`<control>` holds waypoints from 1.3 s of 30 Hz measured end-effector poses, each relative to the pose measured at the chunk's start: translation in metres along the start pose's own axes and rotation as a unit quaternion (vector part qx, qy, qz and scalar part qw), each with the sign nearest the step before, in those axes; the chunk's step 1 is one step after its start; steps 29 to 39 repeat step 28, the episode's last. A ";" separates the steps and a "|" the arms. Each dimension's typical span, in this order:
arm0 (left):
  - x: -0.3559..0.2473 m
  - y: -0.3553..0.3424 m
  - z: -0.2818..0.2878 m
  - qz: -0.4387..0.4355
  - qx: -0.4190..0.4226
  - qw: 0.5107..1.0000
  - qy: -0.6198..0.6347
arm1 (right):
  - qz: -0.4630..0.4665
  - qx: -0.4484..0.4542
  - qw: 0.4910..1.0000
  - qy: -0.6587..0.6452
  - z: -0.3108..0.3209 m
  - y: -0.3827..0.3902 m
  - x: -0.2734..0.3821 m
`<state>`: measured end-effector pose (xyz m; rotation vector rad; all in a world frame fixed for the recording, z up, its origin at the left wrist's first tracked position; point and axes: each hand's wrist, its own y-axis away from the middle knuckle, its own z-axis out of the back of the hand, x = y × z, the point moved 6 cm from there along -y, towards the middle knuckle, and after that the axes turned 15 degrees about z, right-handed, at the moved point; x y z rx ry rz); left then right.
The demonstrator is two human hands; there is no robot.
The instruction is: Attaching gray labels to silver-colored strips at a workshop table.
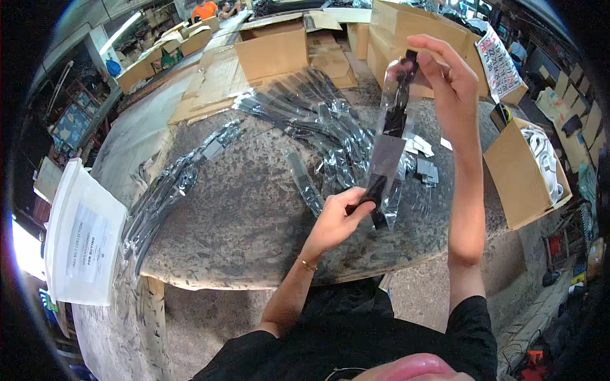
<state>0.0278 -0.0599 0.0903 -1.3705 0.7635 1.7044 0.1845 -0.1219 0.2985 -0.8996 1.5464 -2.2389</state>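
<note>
Upright and slightly tilted over the table, a black belt in a clear plastic sleeve (395, 120) spans my two hands. My right hand (452, 79) pinches its top end between thumb and fingers. Lower down, my left hand (337, 221) grips the sleeve near its bottom end. A dark grey card (386, 155) shows through the plastic midway. Behind it lies a fanned pile of sleeved black belts (318, 120), partly hidden by the held one. Small grey cards (427, 171) and white slips (419, 146) rest on the table to its right.
Another bundle of sleeved belts (181, 178) lies at the left, beside a white plastic bin (89, 216). An open cardboard box (518, 174) with white straps stands at the right. More cardboard boxes (273, 56) line the back. A person in orange (204, 10) is far off.
</note>
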 end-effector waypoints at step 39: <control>-0.094 -0.037 0.050 -0.113 0.087 0.972 0.186 | -0.096 0.176 0.954 -0.223 -0.083 -0.028 -0.004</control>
